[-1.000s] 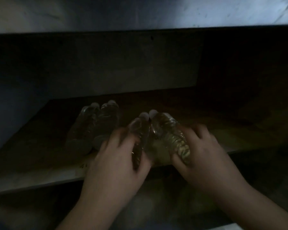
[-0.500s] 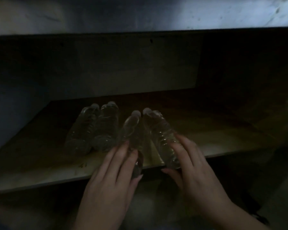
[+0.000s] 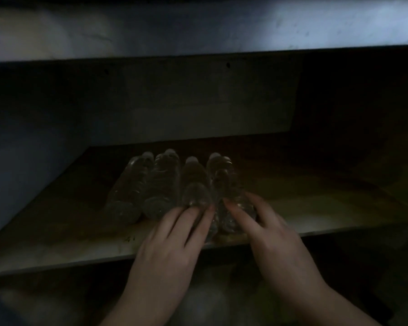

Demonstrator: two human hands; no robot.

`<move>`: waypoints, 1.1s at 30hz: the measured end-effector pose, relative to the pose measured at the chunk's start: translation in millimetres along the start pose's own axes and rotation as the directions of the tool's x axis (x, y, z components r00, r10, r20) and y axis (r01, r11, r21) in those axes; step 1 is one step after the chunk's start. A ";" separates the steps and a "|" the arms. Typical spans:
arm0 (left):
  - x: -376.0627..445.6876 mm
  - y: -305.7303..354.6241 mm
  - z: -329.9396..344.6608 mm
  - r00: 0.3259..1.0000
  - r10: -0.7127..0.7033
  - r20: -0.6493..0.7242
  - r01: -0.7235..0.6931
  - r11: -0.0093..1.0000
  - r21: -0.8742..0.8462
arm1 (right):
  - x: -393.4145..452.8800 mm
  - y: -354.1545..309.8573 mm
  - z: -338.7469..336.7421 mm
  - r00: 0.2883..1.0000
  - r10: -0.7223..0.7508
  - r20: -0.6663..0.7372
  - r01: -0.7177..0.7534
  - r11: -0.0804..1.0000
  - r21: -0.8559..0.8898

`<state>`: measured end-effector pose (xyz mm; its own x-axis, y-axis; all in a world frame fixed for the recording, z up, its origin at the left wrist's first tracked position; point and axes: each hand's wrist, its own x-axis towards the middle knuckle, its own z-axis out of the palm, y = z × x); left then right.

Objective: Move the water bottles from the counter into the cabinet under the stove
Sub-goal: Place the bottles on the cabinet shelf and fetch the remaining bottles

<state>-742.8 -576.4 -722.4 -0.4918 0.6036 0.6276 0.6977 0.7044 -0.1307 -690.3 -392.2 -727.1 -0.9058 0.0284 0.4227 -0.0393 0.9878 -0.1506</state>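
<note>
I judge the bottles [image 3: 174, 184] light, thin-walled and slick, best gripped round the ribbed middle. Four clear ones with pale caps lie side by side on the shelf [image 3: 57, 236], mid-frame. My left hand [image 3: 172, 241] and right hand [image 3: 271, 234] rest open, fingertips on the nearest two.

Both forearms look bare, seemingly sleeveless in the dim light.

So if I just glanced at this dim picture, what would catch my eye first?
Probably the two hands, left hand and right hand, reaching in with fingertips on the bottles. Next, the four clear water bottles lying side by side on the wooden shelf, caps pointing to the back. Above runs a pale marble counter edge.
</note>
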 end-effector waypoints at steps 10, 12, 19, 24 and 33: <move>13.5 -4.1 1.0 0.997 -0.065 0.031 0.064 0.998 0.009 | 23.8 0.5 5.4 0.999 -0.033 -0.022 0.035 0.996 0.080; 17.6 -4.8 3.4 0.993 -0.097 0.073 0.094 0.995 0.033 | 30.6 -3.0 5.9 1.000 -0.027 -0.015 0.028 0.996 0.089; 21.6 -0.3 5.8 0.964 -0.182 0.194 0.167 0.982 0.092 | 34.1 -6.6 8.6 0.999 0.000 0.047 -0.005 0.995 0.103; 22.1 2.7 5.6 0.968 -0.176 0.181 0.155 0.980 0.122 | 32.1 -5.9 3.9 0.999 0.013 0.047 -0.019 0.993 0.120; 19.3 7.8 4.1 0.959 -0.212 0.190 0.193 0.975 0.111 | 30.8 1.6 -6.8 0.996 0.017 0.092 -0.031 0.988 0.153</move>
<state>-749.0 -557.7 -714.5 -0.7183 0.5006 0.4831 0.5273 0.8448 -0.0912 -715.4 -388.8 -708.3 -0.9412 0.0315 0.3364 -0.0748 0.9515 -0.2984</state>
